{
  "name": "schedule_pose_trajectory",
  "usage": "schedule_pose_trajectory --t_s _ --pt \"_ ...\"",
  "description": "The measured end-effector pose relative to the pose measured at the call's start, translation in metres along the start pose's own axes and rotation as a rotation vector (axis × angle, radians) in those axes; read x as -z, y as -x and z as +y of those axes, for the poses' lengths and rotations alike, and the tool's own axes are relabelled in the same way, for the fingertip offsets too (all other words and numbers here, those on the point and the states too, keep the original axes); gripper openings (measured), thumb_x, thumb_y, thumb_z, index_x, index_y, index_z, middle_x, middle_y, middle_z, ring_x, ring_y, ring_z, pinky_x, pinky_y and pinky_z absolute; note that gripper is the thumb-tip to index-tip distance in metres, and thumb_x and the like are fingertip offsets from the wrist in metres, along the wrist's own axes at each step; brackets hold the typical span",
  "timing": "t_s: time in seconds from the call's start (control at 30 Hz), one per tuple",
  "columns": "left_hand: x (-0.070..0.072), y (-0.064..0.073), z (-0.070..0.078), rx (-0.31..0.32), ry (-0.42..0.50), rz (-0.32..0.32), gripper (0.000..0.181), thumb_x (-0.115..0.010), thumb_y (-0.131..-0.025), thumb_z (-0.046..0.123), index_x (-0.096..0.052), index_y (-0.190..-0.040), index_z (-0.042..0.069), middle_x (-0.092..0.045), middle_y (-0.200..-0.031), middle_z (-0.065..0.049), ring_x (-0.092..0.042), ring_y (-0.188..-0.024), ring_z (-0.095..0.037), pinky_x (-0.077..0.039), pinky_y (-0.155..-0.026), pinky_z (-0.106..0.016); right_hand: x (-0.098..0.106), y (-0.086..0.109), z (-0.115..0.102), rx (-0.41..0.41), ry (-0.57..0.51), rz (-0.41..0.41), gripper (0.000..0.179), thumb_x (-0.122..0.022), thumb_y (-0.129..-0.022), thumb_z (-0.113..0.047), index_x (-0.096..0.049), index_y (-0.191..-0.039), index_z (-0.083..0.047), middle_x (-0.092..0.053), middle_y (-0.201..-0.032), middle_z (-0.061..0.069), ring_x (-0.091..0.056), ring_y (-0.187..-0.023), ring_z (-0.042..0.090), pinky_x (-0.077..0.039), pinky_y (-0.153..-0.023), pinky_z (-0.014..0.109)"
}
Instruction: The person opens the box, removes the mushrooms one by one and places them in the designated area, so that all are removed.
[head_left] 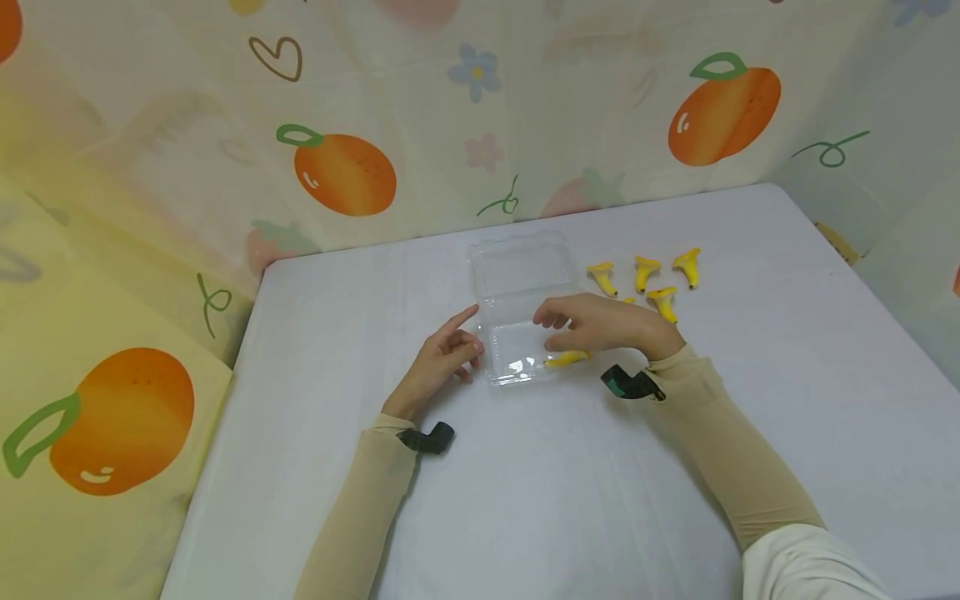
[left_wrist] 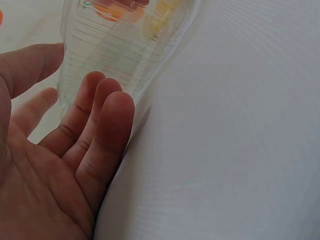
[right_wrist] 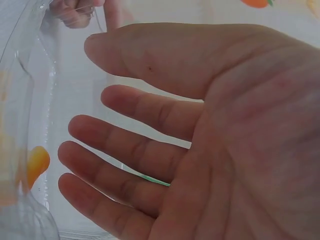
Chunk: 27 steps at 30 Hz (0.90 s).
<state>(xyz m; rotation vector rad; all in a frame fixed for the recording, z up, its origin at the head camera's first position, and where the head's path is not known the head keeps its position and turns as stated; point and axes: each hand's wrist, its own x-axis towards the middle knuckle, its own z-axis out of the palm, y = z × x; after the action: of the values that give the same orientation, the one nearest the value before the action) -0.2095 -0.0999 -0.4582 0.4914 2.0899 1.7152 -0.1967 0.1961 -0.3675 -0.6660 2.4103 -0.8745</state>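
Observation:
A clear plastic clamshell box [head_left: 517,329] lies on the table with its lid [head_left: 521,265] folded back. In it, near the front right corner, is a small yellow trumpet-shaped piece [head_left: 567,358], partly seen through the plastic wall [right_wrist: 37,165]. My left hand [head_left: 442,358] is at the box's left side, fingers relaxed, fingertips [left_wrist: 115,112] right at the wall in the left wrist view. Over the box's right half, my right hand [head_left: 592,323] holds nothing; its fingers [right_wrist: 130,145] are spread and slightly bent in the right wrist view.
Several more yellow trumpet-shaped pieces [head_left: 647,271] lie right of the lid, one of them mostly hidden behind my right hand. A white cloth covers the table [head_left: 525,483]. Behind it hangs a curtain [head_left: 420,108] printed with oranges.

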Motion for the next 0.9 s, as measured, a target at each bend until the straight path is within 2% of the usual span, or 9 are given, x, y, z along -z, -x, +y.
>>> schedule_pose_trajectory --t_s 0.2,0.47,0.6,0.77,0.9 --pt "-0.0003 0.0001 0.0011 -0.005 0.011 0.000 0.065 -0.061 -0.100 0.008 -0.034 -0.159 0.017 -0.065 -0.104 -0.014 -0.061 -0.080 -0.013 -0.057 -0.062 -0.026 -0.0006 0.0008 -0.0006 -0.034 0.004 -0.027 0.044 -0.062 -0.097 -0.024 -0.056 -0.137 -0.007 -0.062 -0.137 0.013 -0.055 -0.131 0.032 -0.047 -0.109 0.051" --pt "-0.0003 0.0005 0.0013 0.003 0.013 0.001 0.065 -0.061 -0.100 0.008 -0.034 -0.159 0.016 -0.063 -0.107 -0.023 -0.061 -0.080 -0.014 -0.057 -0.062 -0.026 -0.0033 -0.0017 -0.0023 -0.051 0.028 -0.061 0.047 -0.062 -0.094 -0.024 -0.055 -0.137 -0.006 -0.061 -0.138 0.014 -0.054 -0.133 0.033 -0.045 -0.111 0.051" --pt "-0.0006 0.0008 0.0008 0.009 0.016 0.001 0.065 -0.061 -0.100 0.008 -0.034 -0.159 0.016 -0.063 -0.107 -0.023 -0.061 -0.080 -0.013 -0.056 -0.062 -0.025 -0.0043 -0.0029 -0.0022 -0.051 0.044 -0.068 0.047 -0.064 -0.094 -0.024 -0.055 -0.137 -0.006 -0.061 -0.138 0.014 -0.055 -0.132 0.033 -0.045 -0.111 0.050" --pt "-0.0002 -0.0001 0.0003 0.002 0.010 -0.001 0.066 -0.061 -0.100 0.008 -0.034 -0.159 0.017 -0.064 -0.106 -0.018 -0.061 -0.080 -0.012 -0.057 -0.062 -0.025 -0.0053 -0.0041 -0.0020 -0.053 0.056 -0.073 0.046 -0.066 -0.093 -0.022 -0.056 -0.136 -0.008 -0.062 -0.136 0.014 -0.056 -0.130 0.032 -0.046 -0.109 0.049" --pt "0.0007 0.0012 0.0013 0.010 0.009 -0.002 0.065 -0.060 -0.101 0.009 -0.034 -0.159 0.019 -0.064 -0.103 -0.010 -0.061 -0.081 -0.013 -0.057 -0.063 -0.025 -0.0071 -0.0054 -0.0032 -0.055 0.059 -0.084 0.045 -0.066 -0.094 -0.022 -0.056 -0.135 -0.008 -0.062 -0.135 0.014 -0.056 -0.129 0.033 -0.046 -0.109 0.050"
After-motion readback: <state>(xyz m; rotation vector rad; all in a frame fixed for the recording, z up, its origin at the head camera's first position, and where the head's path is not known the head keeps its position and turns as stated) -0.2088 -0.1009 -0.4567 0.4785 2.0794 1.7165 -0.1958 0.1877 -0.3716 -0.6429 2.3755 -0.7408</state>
